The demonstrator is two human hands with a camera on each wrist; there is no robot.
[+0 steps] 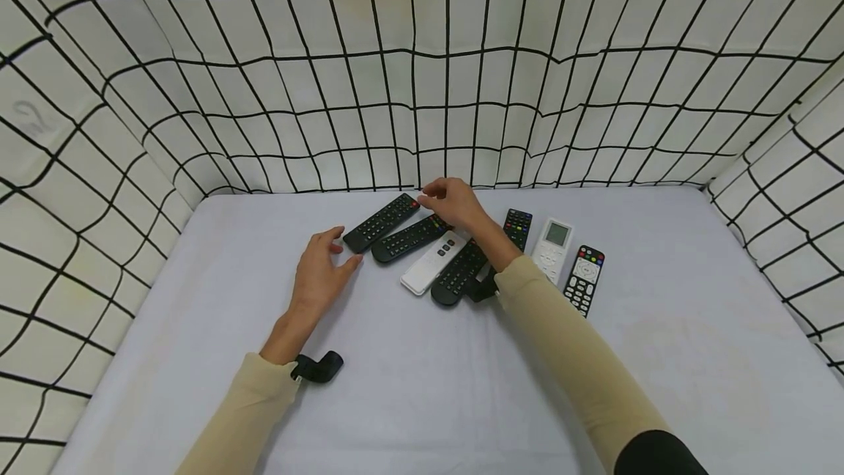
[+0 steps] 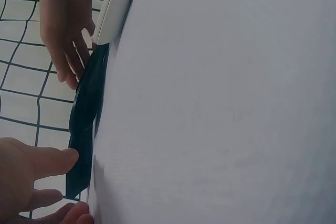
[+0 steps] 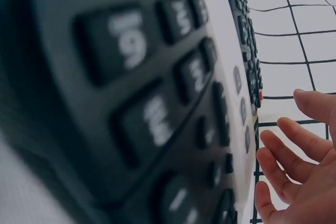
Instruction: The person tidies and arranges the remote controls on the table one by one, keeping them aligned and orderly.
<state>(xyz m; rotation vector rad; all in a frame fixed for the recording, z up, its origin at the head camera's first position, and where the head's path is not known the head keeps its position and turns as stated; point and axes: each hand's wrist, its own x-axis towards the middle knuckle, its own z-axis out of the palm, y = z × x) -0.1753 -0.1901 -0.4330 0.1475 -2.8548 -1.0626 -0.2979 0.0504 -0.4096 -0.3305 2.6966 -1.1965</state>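
Steadying the leftmost black remote control, between the loosely spread, empty left hand and the relaxed, empty right hand, probably wants light pressure at both ends, though contact is unclear.

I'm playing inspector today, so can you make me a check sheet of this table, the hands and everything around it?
Surface: white tabletop.
Job's things: leftmost black remote, white remote with a screen and more remotes, lying at angles.
Clutter: nothing seen.
Left hand: fingers spread beside the leftmost black remote; touching unclear.
Right hand: near that remote's far end; touching unclear.
Cables: nothing seen.
Surroundings: black net, pale wall behind.
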